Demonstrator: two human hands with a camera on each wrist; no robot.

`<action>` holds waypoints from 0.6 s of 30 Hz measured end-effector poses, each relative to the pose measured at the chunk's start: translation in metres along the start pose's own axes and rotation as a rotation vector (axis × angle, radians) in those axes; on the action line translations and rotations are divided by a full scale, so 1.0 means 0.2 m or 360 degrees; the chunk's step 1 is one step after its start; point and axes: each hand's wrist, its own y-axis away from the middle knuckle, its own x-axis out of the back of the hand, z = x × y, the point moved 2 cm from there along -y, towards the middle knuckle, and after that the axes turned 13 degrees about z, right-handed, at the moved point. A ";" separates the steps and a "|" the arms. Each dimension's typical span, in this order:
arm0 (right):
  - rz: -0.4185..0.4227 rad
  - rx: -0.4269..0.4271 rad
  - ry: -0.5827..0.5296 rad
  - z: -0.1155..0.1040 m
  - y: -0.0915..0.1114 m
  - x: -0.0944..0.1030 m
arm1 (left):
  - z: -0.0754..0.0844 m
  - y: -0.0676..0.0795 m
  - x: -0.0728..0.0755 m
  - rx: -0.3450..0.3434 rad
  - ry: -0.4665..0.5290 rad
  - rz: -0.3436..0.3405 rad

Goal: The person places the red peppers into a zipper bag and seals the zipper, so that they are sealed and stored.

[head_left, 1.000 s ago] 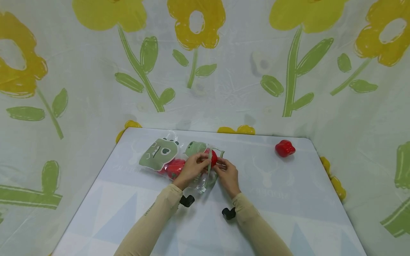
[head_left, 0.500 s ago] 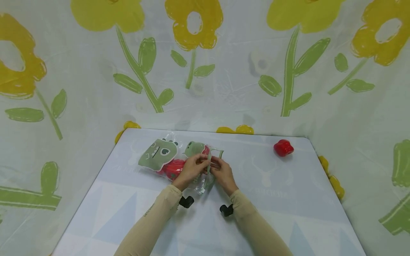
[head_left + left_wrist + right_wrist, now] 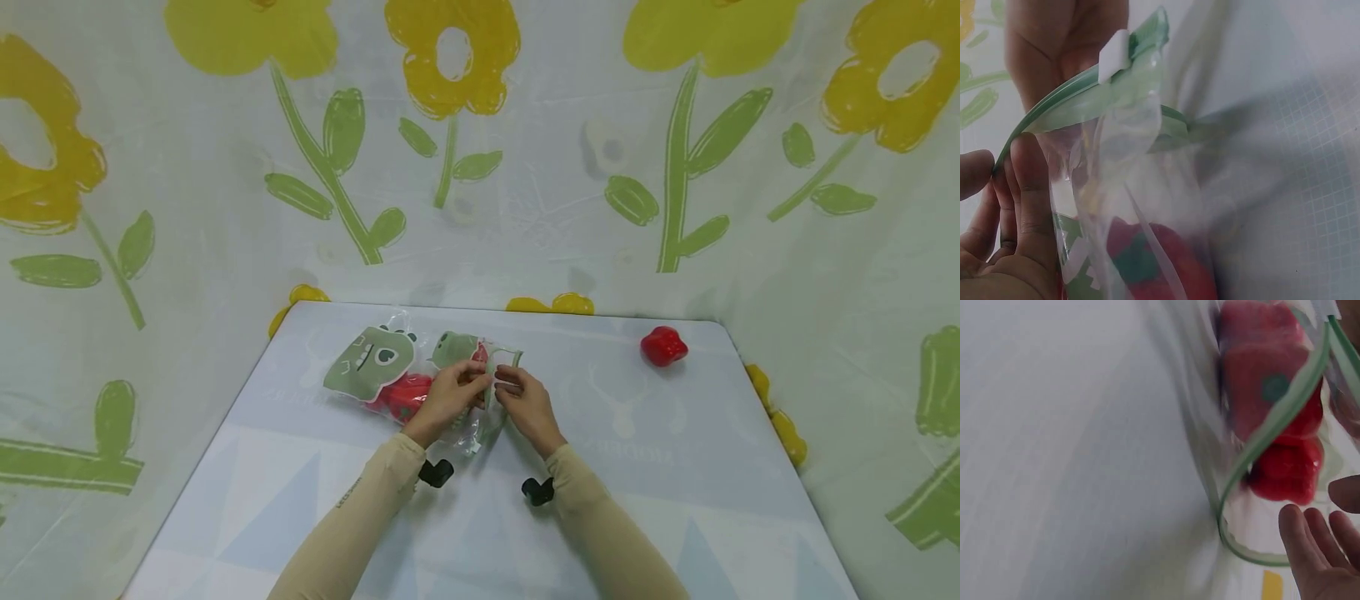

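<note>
My left hand (image 3: 450, 396) pinches the green rim of a clear zip bag (image 3: 375, 362) with cartoon prints. In the left wrist view, the thumb and fingers (image 3: 1029, 206) grip the green rim (image 3: 1054, 100), which carries a white slider (image 3: 1114, 56). My right hand (image 3: 531, 408) is beside the bag's mouth; in the right wrist view its thumb and fingers (image 3: 1329, 550) are apart, holding nothing. Several red toy bell peppers lie in the bag, the nearest pepper (image 3: 1286, 470) just beyond the right fingertips. The bag's mouth gapes.
Another red toy bell pepper (image 3: 663, 346) lies on the table (image 3: 637, 500) at the far right. A cloth with yellow flowers (image 3: 525, 167) hangs behind and at both sides of the table. A small black camera (image 3: 537, 492) sits at the right wrist.
A second ago my right hand held a red pepper at the bag's mouth. It reached left into the mouth, and is now drawn slightly back without the pepper. My left hand stayed at the rim.
</note>
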 end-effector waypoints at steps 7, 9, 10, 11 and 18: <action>0.0214 0.0154 0.0064 -0.03 -0.01 0.12 | 0.00 0.00 0.00 0.0023 0.0018 -0.0001; 0.0265 0.0211 0.0081 -0.04 -0.01 0.16 | -0.01 0.00 0.00 0.0033 0.0012 -0.0001; 0.0287 0.0234 0.0085 -0.05 -0.01 0.18 | -0.01 0.00 0.00 0.0039 0.0014 -0.0003; 0.0308 0.0259 0.0086 -0.05 -0.01 0.20 | -0.01 0.00 0.00 0.0041 0.0013 -0.0004; 0.0487 0.0442 0.0175 -0.03 -0.07 0.40 | -0.02 0.00 0.00 0.0046 0.0019 0.0001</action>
